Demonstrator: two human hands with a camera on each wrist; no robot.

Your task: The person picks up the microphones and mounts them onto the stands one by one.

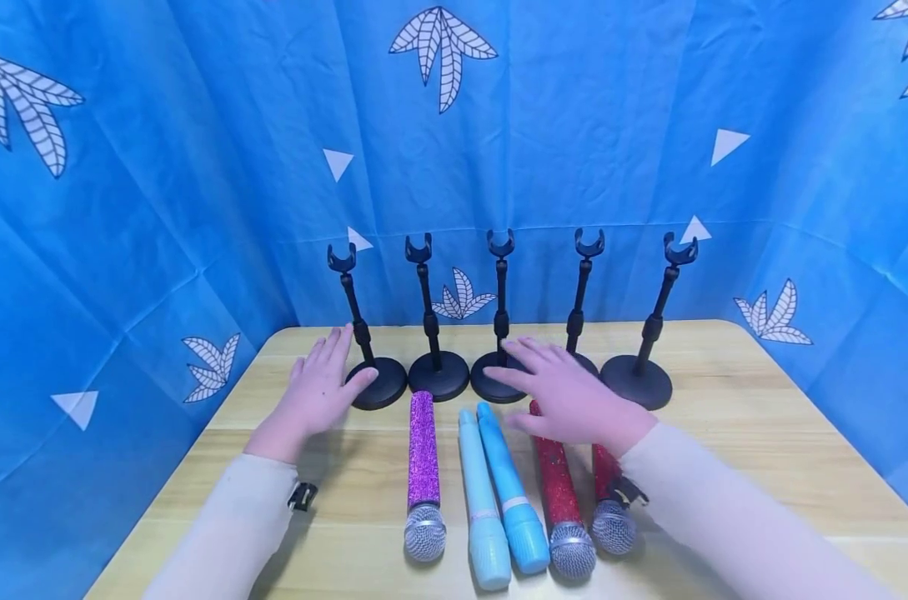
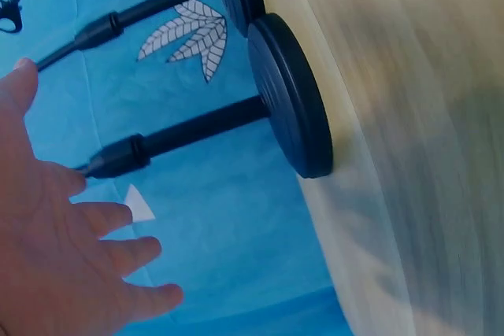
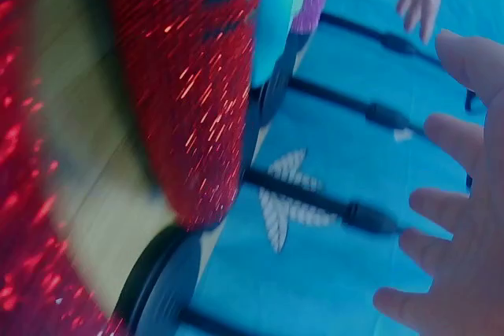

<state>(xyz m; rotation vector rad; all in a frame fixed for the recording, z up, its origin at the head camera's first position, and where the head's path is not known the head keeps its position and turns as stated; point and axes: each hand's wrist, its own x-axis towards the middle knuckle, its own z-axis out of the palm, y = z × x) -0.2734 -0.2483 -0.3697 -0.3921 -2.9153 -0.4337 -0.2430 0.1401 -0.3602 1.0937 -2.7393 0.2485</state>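
Left hand [image 1: 313, 398] and right hand [image 1: 566, 396] spread empty fingers; a glittery purple, silver-headed microphone [image 1: 423, 467] lies at the left's four o'clock.

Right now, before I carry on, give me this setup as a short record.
Left hand: fingers extended, holding nothing, nearest the leftmost stand
Right hand: fingers spread, holding nothing, near the red microphones
On the table: one purple microphone, two blue microphones, the two red microphones, all lying down
Behind them: five black stands, upright in a row, none holding a microphone
Backdrop: blue curtain
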